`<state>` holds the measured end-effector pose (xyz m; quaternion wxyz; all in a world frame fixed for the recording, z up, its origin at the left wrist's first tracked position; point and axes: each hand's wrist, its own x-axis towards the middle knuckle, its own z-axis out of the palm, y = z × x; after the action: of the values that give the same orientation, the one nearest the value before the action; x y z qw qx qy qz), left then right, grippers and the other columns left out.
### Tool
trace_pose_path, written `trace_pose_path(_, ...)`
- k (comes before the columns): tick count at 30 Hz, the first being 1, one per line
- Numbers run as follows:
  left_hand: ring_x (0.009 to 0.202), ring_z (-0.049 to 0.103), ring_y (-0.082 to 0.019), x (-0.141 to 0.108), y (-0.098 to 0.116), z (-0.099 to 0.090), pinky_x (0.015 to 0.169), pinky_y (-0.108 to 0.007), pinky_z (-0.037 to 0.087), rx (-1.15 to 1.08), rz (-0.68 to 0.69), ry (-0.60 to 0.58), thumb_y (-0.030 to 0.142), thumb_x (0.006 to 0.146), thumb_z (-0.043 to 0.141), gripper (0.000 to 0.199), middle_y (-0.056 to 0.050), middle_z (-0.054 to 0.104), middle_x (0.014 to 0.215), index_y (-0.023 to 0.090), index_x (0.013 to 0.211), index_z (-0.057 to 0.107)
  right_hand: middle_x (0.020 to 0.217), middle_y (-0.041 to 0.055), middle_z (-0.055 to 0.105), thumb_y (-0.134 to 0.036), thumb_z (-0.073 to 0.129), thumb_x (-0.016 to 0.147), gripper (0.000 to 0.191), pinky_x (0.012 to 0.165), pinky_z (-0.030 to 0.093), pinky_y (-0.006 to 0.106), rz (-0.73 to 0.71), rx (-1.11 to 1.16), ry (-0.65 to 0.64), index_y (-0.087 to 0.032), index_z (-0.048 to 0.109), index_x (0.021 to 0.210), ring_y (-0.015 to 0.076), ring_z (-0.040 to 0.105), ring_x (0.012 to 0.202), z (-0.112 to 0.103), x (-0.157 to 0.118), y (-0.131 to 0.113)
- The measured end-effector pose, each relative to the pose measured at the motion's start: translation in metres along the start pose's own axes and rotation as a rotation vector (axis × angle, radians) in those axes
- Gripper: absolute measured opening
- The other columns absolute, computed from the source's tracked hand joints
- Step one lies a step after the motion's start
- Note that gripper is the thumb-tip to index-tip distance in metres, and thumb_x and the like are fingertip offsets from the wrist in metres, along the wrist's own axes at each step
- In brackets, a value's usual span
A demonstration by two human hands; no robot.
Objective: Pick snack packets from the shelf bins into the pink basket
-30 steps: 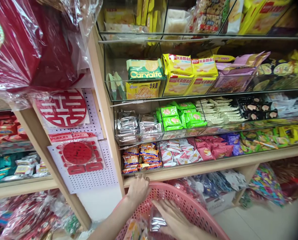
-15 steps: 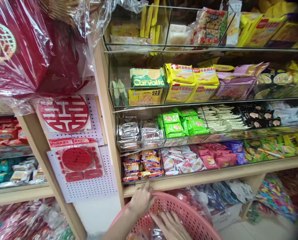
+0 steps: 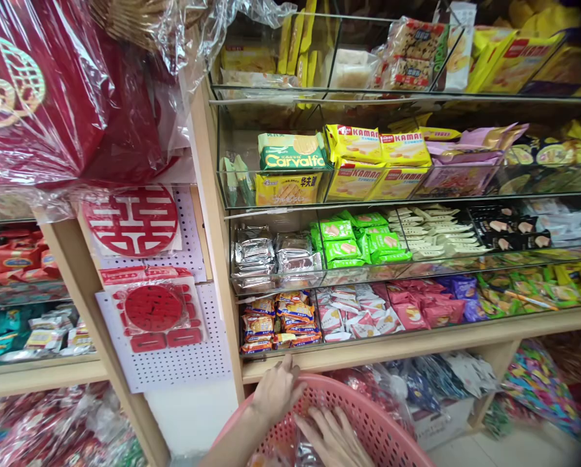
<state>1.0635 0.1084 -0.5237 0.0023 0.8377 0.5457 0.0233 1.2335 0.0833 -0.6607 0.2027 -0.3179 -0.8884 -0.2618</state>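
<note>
A pink plastic basket [image 3: 368,410] with a perforated wall stands at the bottom of the view, against the front of the shelf. My left hand [image 3: 276,390] is closed over its far left rim, thumb on the inner side, fingertips close to the wooden shelf edge. Inside the basket, my right hand [image 3: 332,436] lies with its fingers spread over clear-wrapped packets [image 3: 306,453], partly hidden beneath it. Just above my left hand, orange-wrapped snacks [image 3: 297,318] fill the lowest clear bin, beside white-and-pink packets [image 3: 358,311].
Higher bins hold silver packs [image 3: 254,253], green packs [image 3: 341,243] and yellow biscuit packs [image 3: 353,162]. A wooden upright [image 3: 217,240] divides the shelves from a pegboard [image 3: 173,363] with red paper decorations. Bagged goods [image 3: 417,383] lie under the shelf. A wrapped dark-red item [image 3: 51,110] hangs upper left.
The shelves sit slightly farther right in view as my head turns a little. Both hands and the basket stay almost where they were.
</note>
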Motion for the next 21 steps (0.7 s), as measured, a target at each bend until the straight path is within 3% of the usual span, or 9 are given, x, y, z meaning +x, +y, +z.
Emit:
trace_pose_path(4,0.086,0.066,-0.025,0.001,-0.003,0.004,0.072,-0.035,0.053,-0.014,-0.007,0.014,0.035,0.091,0.036,0.030,-0.011,0.057,0.115,0.019,0.099,0.060,0.116,0.0143,0.063,-0.051,0.053,0.080,0.070,0.081,0.048,0.045,0.022,0.098,-0.062,-0.021,0.034,0.140,0.0308,0.060,0.100,-0.016,0.008,0.009)
trace_pose_path(6,0.085,0.066,-0.024,0.003,-0.006,0.010,0.072,-0.034,0.053,-0.030,-0.013,0.019,0.033,0.090,0.037,0.028,-0.010,0.057,0.115,0.020,0.098,0.060,0.126,0.0134,0.057,-0.054,0.057,0.076,0.077,0.086,0.046,0.046,0.067,0.209,-0.141,-0.024,0.030,0.142,0.0313,0.057,0.106,-0.043,0.023,0.018)
trace_pose_path(9,0.087,0.066,-0.023,0.004,-0.010,0.018,0.075,-0.034,0.053,-0.058,-0.017,0.019,0.030,0.088,0.041,0.026,-0.010,0.056,0.119,0.021,0.103,0.060,0.131,0.0118,0.052,-0.058,0.065,0.067,0.087,0.094,0.042,0.046,0.142,0.384,-0.193,-0.024,0.032,0.140,0.0306,0.051,0.112,-0.102,0.055,0.038)
trace_pose_path(13,0.095,0.064,-0.026,0.005,-0.009,0.018,0.082,-0.038,0.051,-0.070,-0.033,0.025,0.031,0.089,0.038,0.032,-0.013,0.057,0.121,0.018,0.110,0.058,0.123,0.0108,0.055,-0.041,0.051,0.085,0.055,0.094,0.041,0.045,0.141,0.374,0.024,-0.020,0.038,0.134,0.0248,0.050,0.110,-0.172,0.109,0.076)
trace_pose_path(16,0.091,0.065,-0.028,0.004,-0.005,0.013,0.080,-0.041,0.052,-0.061,-0.062,0.007,0.033,0.089,0.037,0.034,-0.015,0.057,0.122,0.017,0.108,0.060,0.120,0.0109,0.056,-0.034,0.042,0.091,0.042,0.091,0.041,0.042,0.110,0.258,0.222,-0.016,0.042,0.130,0.0232,0.049,0.108,-0.203,0.157,0.114)
trace_pose_path(18,0.088,0.066,-0.028,0.003,-0.003,0.009,0.077,-0.040,0.053,-0.059,-0.069,0.006,0.034,0.089,0.036,0.033,-0.014,0.056,0.123,0.018,0.105,0.061,0.117,0.0105,0.057,-0.029,0.041,0.092,0.036,0.091,0.041,0.040,0.092,0.189,0.256,-0.015,0.047,0.124,0.0226,0.049,0.106,-0.214,0.189,0.141)
trace_pose_path(21,0.088,0.066,-0.027,0.001,-0.001,0.005,0.077,-0.038,0.053,-0.054,-0.077,0.004,0.033,0.089,0.037,0.032,-0.013,0.056,0.123,0.018,0.104,0.061,0.115,0.0113,0.056,-0.025,0.042,0.090,0.035,0.087,0.041,0.041,0.176,0.063,0.178,-0.015,0.047,0.124,0.0253,0.049,0.105,-0.225,0.232,0.175)
